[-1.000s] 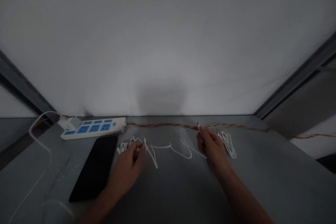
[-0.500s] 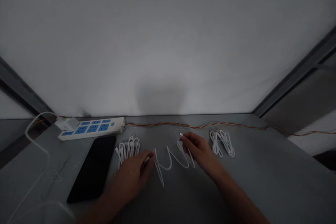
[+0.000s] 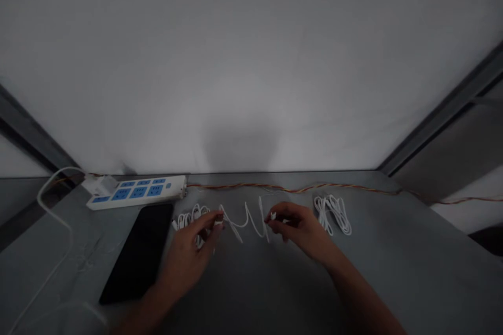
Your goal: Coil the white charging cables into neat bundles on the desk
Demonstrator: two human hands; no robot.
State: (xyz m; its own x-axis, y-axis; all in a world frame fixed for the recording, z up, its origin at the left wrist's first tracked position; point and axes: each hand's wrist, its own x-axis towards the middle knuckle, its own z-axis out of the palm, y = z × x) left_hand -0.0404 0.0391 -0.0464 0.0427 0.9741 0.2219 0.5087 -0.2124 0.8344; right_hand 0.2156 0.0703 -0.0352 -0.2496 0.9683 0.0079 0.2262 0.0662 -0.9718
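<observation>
A loose white cable zigzags over the grey tabletop between my hands. My left hand pinches one end of it near a coiled white cable bundle. My right hand pinches the other end, with the plug showing at its fingertips. Both hands are closed on the cable, a little above the table.
A second coiled white cable bundle lies right of my right hand. A black phone lies face up at the left. Behind it sits a white and blue power strip with a white charger. A twisted red-yellow wire runs along the wall.
My right hand has moved left toward my left hand, bringing the cable end with it. The loose cable has bunched into tighter zigzags. My left hand has lifted its end slightly.
</observation>
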